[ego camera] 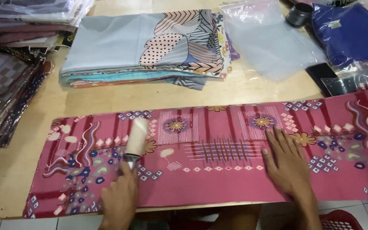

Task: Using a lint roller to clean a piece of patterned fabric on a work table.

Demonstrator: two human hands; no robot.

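We grip the lint roller [136, 138] in the left hand [120, 200], rolling on the pink patterned cloth [218, 170] along the tabletop's [18, 170] near edge. Right hand [287, 164] open, pressing flat. Keep cloth taut, strokes overlapping; roller contact looks full, probably.

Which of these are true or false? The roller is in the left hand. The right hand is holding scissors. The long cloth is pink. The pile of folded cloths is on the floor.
1. The left hand holds the lint roller: true.
2. The right hand holds scissors: false, it lies flat on the cloth.
3. The long patterned cloth is pink: true.
4. The folded cloth pile is on the floor: false, it sits on the wooden table.
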